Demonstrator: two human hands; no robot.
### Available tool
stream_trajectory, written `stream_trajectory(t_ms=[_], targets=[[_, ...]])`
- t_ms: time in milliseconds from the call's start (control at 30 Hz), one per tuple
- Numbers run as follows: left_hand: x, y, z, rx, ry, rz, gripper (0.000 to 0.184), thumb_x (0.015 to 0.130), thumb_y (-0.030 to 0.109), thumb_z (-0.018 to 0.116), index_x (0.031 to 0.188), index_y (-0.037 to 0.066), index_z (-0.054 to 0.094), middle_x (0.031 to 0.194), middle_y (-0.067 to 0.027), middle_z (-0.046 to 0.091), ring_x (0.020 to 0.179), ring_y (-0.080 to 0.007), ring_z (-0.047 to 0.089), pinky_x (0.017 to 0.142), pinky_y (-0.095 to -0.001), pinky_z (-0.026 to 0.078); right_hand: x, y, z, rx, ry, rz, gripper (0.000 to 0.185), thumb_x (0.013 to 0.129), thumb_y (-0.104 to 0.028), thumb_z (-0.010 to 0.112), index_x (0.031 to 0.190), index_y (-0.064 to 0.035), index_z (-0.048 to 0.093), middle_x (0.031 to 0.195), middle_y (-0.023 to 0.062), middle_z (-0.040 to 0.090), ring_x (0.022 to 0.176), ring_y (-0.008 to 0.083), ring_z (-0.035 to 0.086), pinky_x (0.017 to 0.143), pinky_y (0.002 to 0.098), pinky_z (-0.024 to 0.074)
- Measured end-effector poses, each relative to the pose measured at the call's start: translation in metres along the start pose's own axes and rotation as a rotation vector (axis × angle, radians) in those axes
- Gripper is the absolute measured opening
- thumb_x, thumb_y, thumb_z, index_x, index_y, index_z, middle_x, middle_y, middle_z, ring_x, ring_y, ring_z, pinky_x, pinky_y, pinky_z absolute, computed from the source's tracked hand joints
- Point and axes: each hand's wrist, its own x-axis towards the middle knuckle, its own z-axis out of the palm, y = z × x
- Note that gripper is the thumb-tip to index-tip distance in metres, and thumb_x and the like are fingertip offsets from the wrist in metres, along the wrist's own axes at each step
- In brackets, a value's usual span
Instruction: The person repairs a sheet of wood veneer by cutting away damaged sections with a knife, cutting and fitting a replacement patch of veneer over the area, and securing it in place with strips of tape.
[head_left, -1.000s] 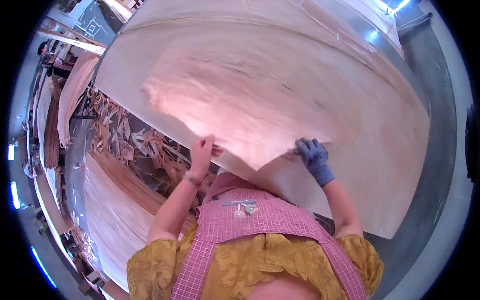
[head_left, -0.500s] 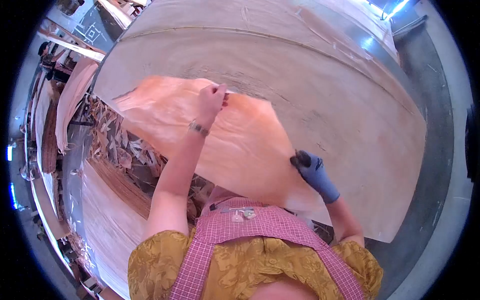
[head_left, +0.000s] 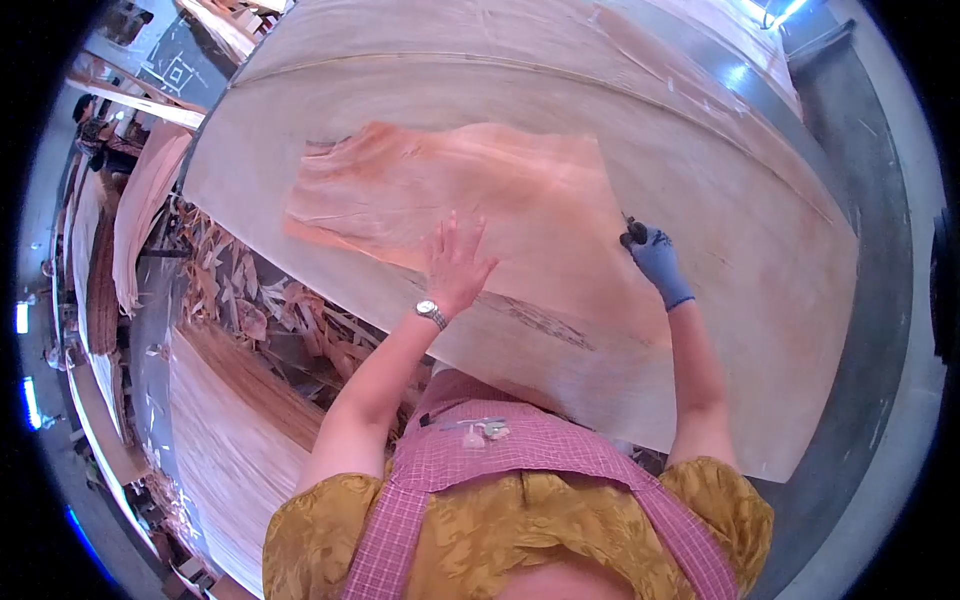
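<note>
An irregular piece of orange-pink veneer (head_left: 520, 180) lies on a large pale sheet (head_left: 760, 330) covering the work surface. My bare left hand (head_left: 458, 262), with a watch at the wrist, rests flat with spread fingers on the lower edge of the veneer piece. My right hand (head_left: 650, 245), in a blue-grey glove with dark fingertips, is closed beside the piece's right edge. A small dark tip sticks up from its fingers; what they hold is too small to name. Below my left hand, a dark rough patch (head_left: 540, 320) marks the large sheet.
Torn veneer scraps (head_left: 240, 280) lie in a heap left of the large sheet. Nearer me on the left is a stack of veneer (head_left: 220, 400). More sheets (head_left: 150, 200) hang over a support at the far left, close to a person (head_left: 95, 135) in dark clothing.
The veneer piece has moved away from my body and now lies flatter. My left hand has opened and come down onto its lower edge. My right hand has moved up and slightly right.
</note>
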Motion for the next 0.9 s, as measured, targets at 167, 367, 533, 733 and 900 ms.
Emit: stream_trajectory(t_ms=[167,367,533,733,900], targets=[[-0.007,-0.005,0.019,0.076,-0.011,0.002,0.079,0.081,0.052,0.068,0.150,0.033,0.035,0.157,-0.0180,0.023,0.139,-0.0468,0.027,0.107,-0.0708,0.020,0.027,0.042,0.010,0.028,0.009,-0.050,0.028,0.083,-0.030,0.067,0.088,-0.0025,0.064,0.082,0.0192,0.067,0.076,0.0348,0.064,0.069,0.0438,0.0476],[0.002,-0.016,0.039,0.102,-0.039,0.004,0.086,0.075,0.056,0.072,0.150,0.036,0.034,0.157,-0.0159,0.024,0.140,-0.0446,0.027,0.107,-0.0704,0.021,0.036,0.063,0.011,0.078,-0.027,-0.018,0.032,0.082,-0.033,0.070,0.084,-0.0015,0.063,0.077,0.0162,0.066,0.071,0.0269,0.062,0.067,0.0408,0.0467],[0.006,-0.016,0.046,0.076,-0.019,0.027,0.084,0.078,0.058,0.069,0.151,0.039,0.030,0.157,-0.0134,0.024,0.143,-0.0423,0.022,0.107,-0.0724,0.018,0.042,0.073,0.010,0.130,-0.076,0.036,0.033,0.082,-0.030,0.073,0.090,0.0010,0.065,0.081,0.0127,0.068,0.074,0.0195,0.061,0.071,0.0356,0.0467],[0.012,-0.008,0.040,0.054,-0.103,0.021,0.082,0.081,0.058,0.066,0.152,0.040,0.028,0.161,-0.0113,0.016,0.147,-0.0415,0.014,0.110,-0.0730,0.011,0.031,0.050,0.001,-0.033,0.035,0.032,0.036,0.081,-0.035,0.070,0.091,-0.0006,0.065,0.086,0.0165,0.069,0.081,0.0297,0.064,0.073,0.0415,0.0488],[0.016,-0.009,0.046,0.066,-0.076,0.036,0.079,0.082,0.059,0.063,0.151,0.040,0.030,0.162,-0.0108,0.015,0.148,-0.0407,0.011,0.110,-0.0733,0.008,0.027,0.045,-0.001,-0.149,0.128,0.054,0.040,0.083,-0.038,0.070,0.106,-0.0052,0.064,0.101,0.0190,0.066,0.091,0.0367,0.065,0.077,0.0456,0.0510]])
